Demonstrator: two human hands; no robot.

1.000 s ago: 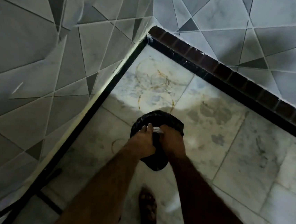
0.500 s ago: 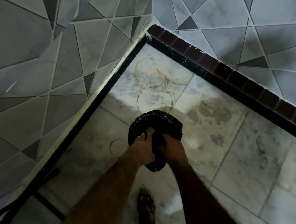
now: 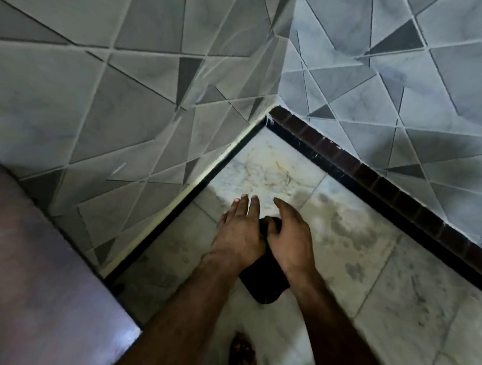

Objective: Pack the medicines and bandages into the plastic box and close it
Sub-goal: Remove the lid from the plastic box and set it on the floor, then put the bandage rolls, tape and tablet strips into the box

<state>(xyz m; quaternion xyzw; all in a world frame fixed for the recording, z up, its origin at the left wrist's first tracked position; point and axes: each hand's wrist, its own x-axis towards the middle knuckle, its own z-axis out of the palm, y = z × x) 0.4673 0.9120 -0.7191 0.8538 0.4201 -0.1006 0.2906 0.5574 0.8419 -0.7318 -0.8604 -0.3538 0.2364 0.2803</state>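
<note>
Marble floor tiles (image 3: pixel 345 251) meet patterned wall tiles at a corner toward 12 o'clock. Neither the plastic box nor any medicines or bandages are in view; packing does not appear to be under way. Both arms extend forward and down. The left hand (image 3: pixel 239 235), fingers extended and loosely spread, lies on a black bag (image 3: pixel 265 281). The right hand (image 3: pixel 292 243), at 3 o'clock of it, presses the bag, fingers curled. Next move, judged: free both hands and locate the box.
</note>
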